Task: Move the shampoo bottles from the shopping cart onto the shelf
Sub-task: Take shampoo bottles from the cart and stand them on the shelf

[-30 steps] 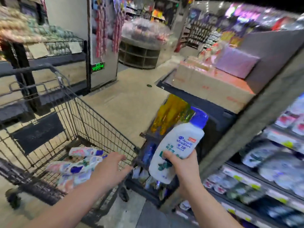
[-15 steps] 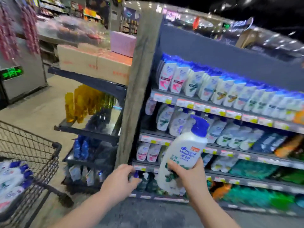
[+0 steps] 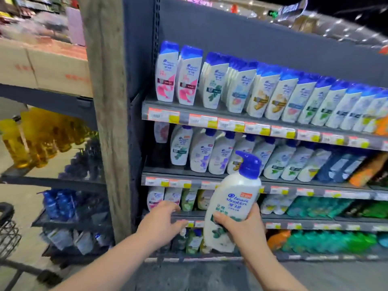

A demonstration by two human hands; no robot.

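Observation:
My right hand (image 3: 243, 227) grips a white shampoo bottle (image 3: 233, 198) with a blue pump cap, held upright in front of the shelf (image 3: 273, 129). The bottle's top reaches the second tier, where similar white pump bottles (image 3: 201, 152) stand in a row. My left hand (image 3: 159, 223) hovers with fingers apart and nothing in it, just left of the bottle, before the third tier. Only a corner of the wire shopping cart (image 3: 8, 232) shows at the far left edge; its contents are out of view.
A wooden post (image 3: 107, 114) bounds the shelf's left end. Left of it stands a side rack with yellow bottles (image 3: 31, 137), blue bottles (image 3: 56, 202) and cardboard boxes (image 3: 42, 68) on top. Flip-cap shampoo bottles (image 3: 231, 85) fill the top tier; green packs (image 3: 327, 208) fill the lower right.
My view has swung right from the cart to face the shelf. My right hand has carried the bottle closer to the tiers, and my left hand has left the cart and reached forward.

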